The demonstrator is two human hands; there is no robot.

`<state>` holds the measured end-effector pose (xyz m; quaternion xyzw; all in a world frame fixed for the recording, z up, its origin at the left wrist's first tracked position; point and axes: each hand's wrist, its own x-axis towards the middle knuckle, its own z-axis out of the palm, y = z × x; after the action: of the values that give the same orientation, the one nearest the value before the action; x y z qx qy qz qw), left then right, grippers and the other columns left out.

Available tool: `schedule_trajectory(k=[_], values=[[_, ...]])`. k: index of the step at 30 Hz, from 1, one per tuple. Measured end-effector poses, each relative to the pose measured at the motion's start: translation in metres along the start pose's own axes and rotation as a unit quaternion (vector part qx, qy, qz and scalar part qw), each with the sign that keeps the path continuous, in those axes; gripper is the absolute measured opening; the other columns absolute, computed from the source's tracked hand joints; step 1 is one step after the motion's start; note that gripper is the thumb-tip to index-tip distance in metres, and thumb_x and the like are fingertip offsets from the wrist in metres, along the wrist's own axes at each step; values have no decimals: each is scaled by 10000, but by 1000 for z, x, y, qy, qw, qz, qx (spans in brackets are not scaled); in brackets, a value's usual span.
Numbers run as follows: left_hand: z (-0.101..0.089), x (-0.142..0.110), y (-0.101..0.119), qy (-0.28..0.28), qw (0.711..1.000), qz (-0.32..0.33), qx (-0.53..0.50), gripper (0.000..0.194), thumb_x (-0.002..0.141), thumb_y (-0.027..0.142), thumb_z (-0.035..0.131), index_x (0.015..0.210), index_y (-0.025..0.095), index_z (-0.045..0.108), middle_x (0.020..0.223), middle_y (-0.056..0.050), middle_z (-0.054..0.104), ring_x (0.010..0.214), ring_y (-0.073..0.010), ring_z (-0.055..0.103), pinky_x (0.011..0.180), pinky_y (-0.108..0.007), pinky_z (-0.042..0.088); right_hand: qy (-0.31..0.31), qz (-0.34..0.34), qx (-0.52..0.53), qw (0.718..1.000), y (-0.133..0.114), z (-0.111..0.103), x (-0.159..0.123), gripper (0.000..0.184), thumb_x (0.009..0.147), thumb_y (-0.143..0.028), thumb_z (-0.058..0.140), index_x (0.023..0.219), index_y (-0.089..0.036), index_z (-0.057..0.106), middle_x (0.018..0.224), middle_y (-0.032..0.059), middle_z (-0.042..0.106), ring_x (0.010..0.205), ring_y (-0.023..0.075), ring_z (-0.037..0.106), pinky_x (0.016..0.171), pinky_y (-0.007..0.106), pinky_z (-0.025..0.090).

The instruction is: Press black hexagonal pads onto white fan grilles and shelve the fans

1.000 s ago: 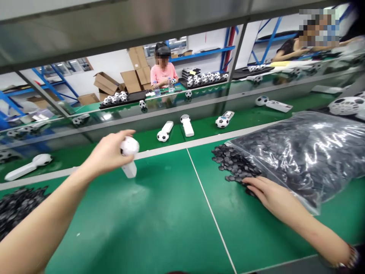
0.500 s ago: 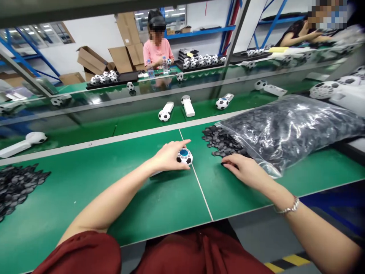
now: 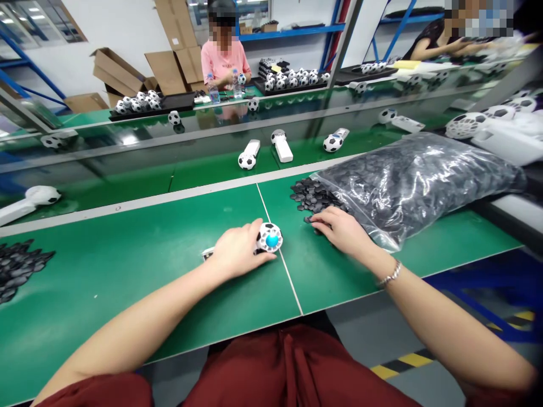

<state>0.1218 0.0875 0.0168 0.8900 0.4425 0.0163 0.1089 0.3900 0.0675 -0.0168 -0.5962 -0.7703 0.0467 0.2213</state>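
My left hand (image 3: 240, 249) is closed around a white device with a football-patterned round head (image 3: 270, 237), low over the green worktop. A bright blue disc shows in the middle of that head, ringed by small grey-white openings. The white handle runs back under the palm, mostly covered, with its end showing left of the wrist. My right hand (image 3: 339, 229) has thumb and fingers pinched on a small black plastic piece (image 3: 307, 219). It is beside a loose pile of the same pieces (image 3: 311, 194), in front of the bag's open end.
A large clear bag of black pieces (image 3: 424, 181) lies at right. Another black pile (image 3: 19, 265) sits at far left. Several football-headed devices, one of them white and black (image 3: 249, 155), rest on the lower green strip beyond the ledge (image 3: 190, 189). A co-worker (image 3: 224, 62) sits opposite.
My left hand has turned the device, so its blue disc faces more toward me. My right hand has drawn leftward along the pile's near edge with the black piece. The whole view has shifted slightly.
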Motion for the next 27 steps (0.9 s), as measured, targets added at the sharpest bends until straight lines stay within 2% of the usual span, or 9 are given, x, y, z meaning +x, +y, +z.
schedule_trajectory(k=[3,5,8,12,14,16,20,24,27], values=[[5,-8,11,19,999,3,42,742,755,587,529,1290,110,340,1063,-178,612,937,-332,600,767,-397,456,-29,-25,-83,996,-1,5,16,178,862,-263,514,902,-180,666,884,74,618,852,222,548,770,344,460],[3,-8,12,5,999,-4,36,724,754,579,532,1282,123,339,1031,-166,627,914,-326,610,740,-381,463,-53,-61,-153,985,-2,8,23,182,858,-269,525,902,-172,672,876,78,630,835,228,538,744,335,451],[-10,-6,6,-66,998,5,-3,735,744,473,581,1326,148,272,1106,-142,606,940,-314,603,740,-364,468,-72,-112,-227,965,-6,8,28,190,864,-224,499,877,-148,672,829,92,634,800,236,524,684,322,428],[-24,-15,2,-158,984,60,-54,890,720,353,624,1410,197,84,1266,-108,505,1084,-282,531,843,-333,437,-77,-133,-241,958,-7,5,28,187,807,-62,479,862,-108,652,797,114,629,785,241,514,675,320,398],[-22,-22,6,-157,983,78,-60,875,726,318,615,1415,249,79,1237,-77,517,1056,-261,540,829,-321,437,-73,-129,-238,960,-4,4,27,187,793,-51,483,888,-104,635,812,113,631,777,235,514,679,318,392],[-16,-26,10,-116,990,78,-33,820,745,260,581,1414,262,106,1152,-72,545,996,-254,552,810,-335,434,-65,-114,-230,964,1,3,24,163,821,-99,478,895,-119,622,803,96,633,755,223,518,679,315,395],[-6,-23,14,-21,998,54,13,735,778,243,557,1407,250,175,1094,-98,520,990,-274,516,836,-402,407,-40,-84,-158,983,1,2,17,142,844,-161,482,785,-155,611,786,74,624,746,216,523,717,328,414],[0,-10,12,-21,990,71,-117,735,742,330,630,1376,261,265,1157,-83,468,1028,-248,501,879,-373,419,10,-58,21,998,-24,-6,2,85,831,-183,524,785,-170,594,797,54,622,748,197,544,713,320,438],[8,-5,14,-18,977,77,-196,747,715,264,648,1367,254,282,1129,-69,463,1012,-218,516,888,-332,435,23,-39,165,985,-51,-12,-13,57,836,-219,547,825,-194,597,793,20,625,714,158,561,664,278,454]])
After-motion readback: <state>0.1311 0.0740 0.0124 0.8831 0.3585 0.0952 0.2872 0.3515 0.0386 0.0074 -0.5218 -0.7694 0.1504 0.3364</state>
